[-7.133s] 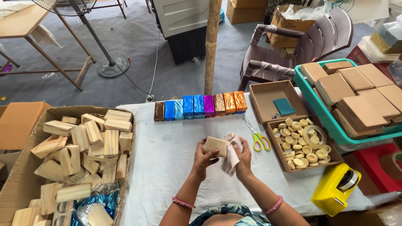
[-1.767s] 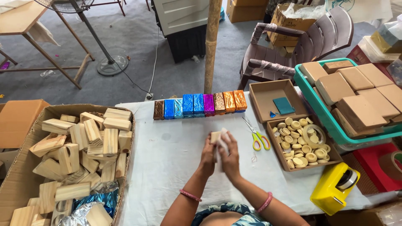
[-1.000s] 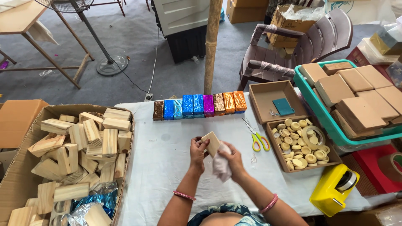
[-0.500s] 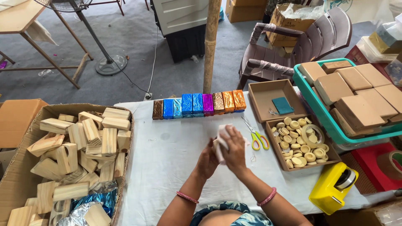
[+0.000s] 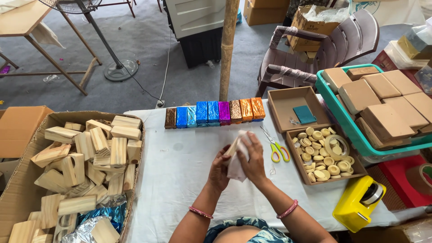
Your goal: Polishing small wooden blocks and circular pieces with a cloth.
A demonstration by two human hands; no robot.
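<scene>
Eight foil-wrapped blocks lined beyond both hands, fingers clamped on cloth-wrapped wooden block, scissors beside.

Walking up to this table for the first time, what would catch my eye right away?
Probably the row of foil-wrapped blocks in brown, blue, purple and orange, lined up along the table's far edge. Next, the cardboard box of pale wooden blocks at the left. At the centre, the left hand and right hand hold a wooden block against a white cloth.
</scene>
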